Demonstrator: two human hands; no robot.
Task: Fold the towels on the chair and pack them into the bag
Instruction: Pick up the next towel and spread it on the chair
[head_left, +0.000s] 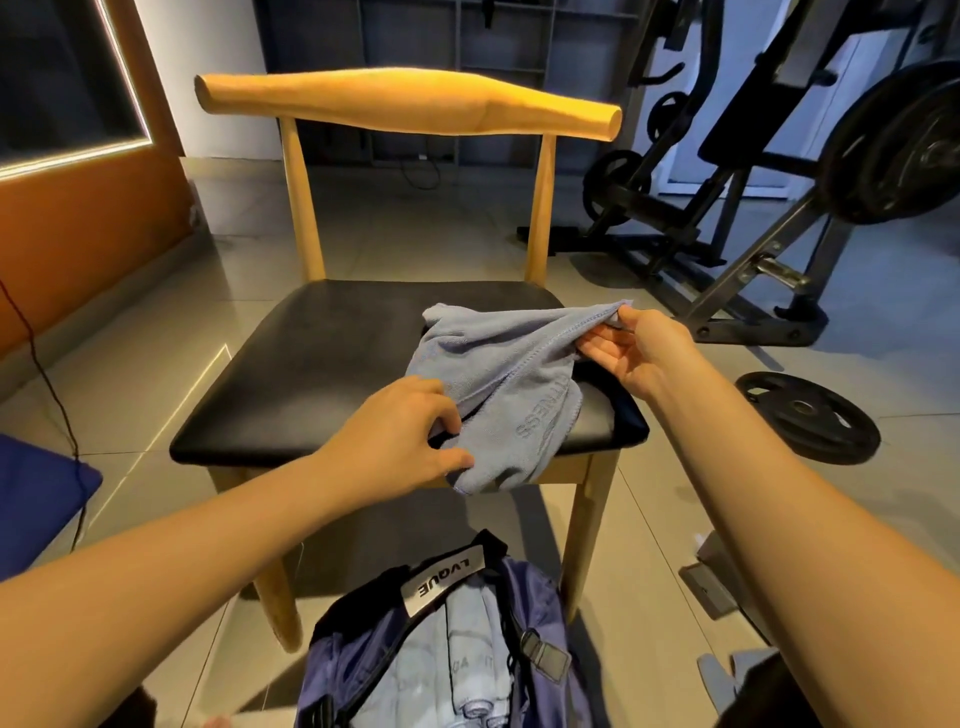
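A grey-blue towel lies crumpled on the right half of the chair's black seat, its near end hanging over the front edge. My left hand pinches the towel's near left edge. My right hand grips its far right corner, lifted a little off the seat. On the floor in front of the chair stands an open dark blue bag with a white label; folded grey-blue towels lie inside it.
The wooden chair has a tan backrest. Gym machines stand at the back right, and a black weight plate lies on the tiled floor right of the chair. A blue cushion and a thin cable sit at the left.
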